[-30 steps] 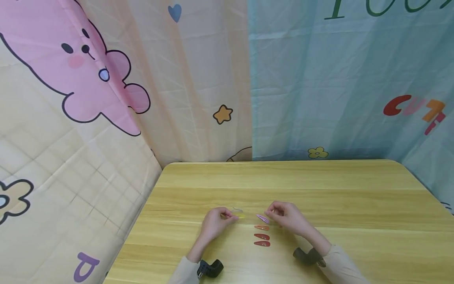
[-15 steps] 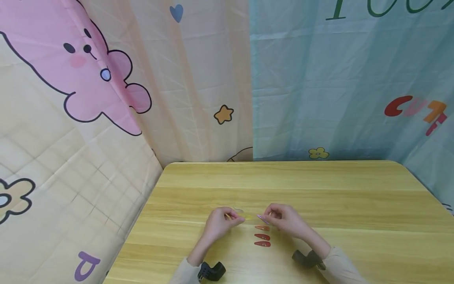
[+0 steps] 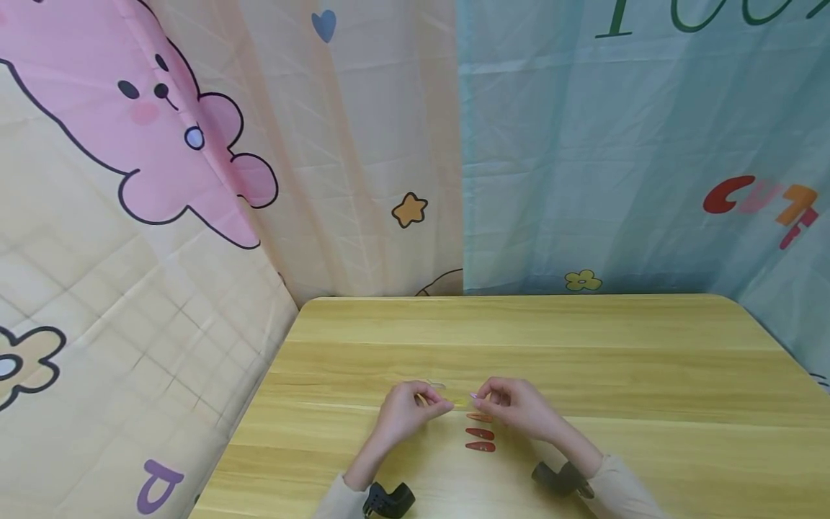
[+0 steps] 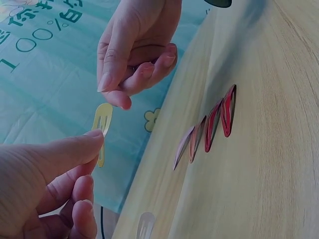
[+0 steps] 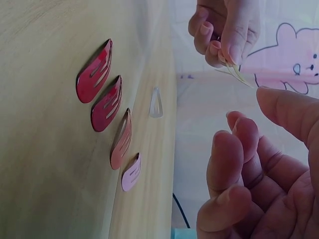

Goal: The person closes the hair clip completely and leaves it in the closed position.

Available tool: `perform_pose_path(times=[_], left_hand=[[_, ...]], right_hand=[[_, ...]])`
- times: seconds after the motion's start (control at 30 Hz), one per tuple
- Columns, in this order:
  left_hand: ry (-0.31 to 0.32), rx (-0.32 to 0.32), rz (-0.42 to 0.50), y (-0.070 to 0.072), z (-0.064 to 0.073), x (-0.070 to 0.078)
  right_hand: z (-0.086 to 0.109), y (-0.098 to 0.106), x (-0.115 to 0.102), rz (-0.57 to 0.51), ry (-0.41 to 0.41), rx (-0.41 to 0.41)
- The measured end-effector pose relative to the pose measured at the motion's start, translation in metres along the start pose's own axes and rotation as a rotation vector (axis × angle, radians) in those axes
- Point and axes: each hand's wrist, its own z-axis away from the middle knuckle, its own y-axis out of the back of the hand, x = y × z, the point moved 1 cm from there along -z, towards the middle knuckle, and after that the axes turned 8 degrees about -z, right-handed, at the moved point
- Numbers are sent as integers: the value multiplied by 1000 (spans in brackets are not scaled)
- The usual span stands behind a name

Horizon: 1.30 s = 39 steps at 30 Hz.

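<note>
My left hand (image 3: 410, 412) pinches a yellow snap hair clip (image 4: 102, 122) between thumb and fingertip, raised above the table. My right hand (image 3: 521, 407) faces it from the right. Its thumb (image 5: 279, 107) and fingers are apart and loosely bent, the thumb tip right by the clip's free end. Below the hands lies a column of hair clips: a light purple one (image 5: 131, 174), an orange one (image 3: 480, 417), and two red ones (image 3: 480, 434). In the head view, right fingertips mostly cover the purple clip. A pale whitish clip (image 5: 156, 103) lies behind the left hand's fingers.
The wooden table (image 3: 583, 339) extends behind and to both sides of the hands. Printed curtains (image 3: 363, 144) hang along its far edge and left side. A black wrist camera (image 3: 389, 499) sits at the left sleeve, another (image 3: 560, 477) at the right.
My left hand has moved right, carrying the yellow clip with it. My right hand has shifted slightly nearer the body, now overlapping the purple clip in the head view.
</note>
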Motion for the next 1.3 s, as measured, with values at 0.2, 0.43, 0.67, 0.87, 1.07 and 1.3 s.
perform_pose_path(times=[0.2, 0.43, 0.67, 0.87, 1.07, 1.3], left_hand=[[1, -5, 2, -1, 1, 0], [-5, -4, -10, -2, 3, 3], [-18, -3, -2, -4, 3, 4], [-25, 3, -13, -4, 2, 5], [-27, 5, -13, -4, 3, 6], [-31, -14, 1, -4, 4, 8]], right_hand=[[0, -3, 1, 3, 25, -19], [1, -6, -4, -22, 56, -18], [1, -8, 0, -27, 36, -33], [1, -10, -3, -12, 39, -50], [2, -11, -3, 2, 64, -54], [2, -11, -4, 0, 77, -51]])
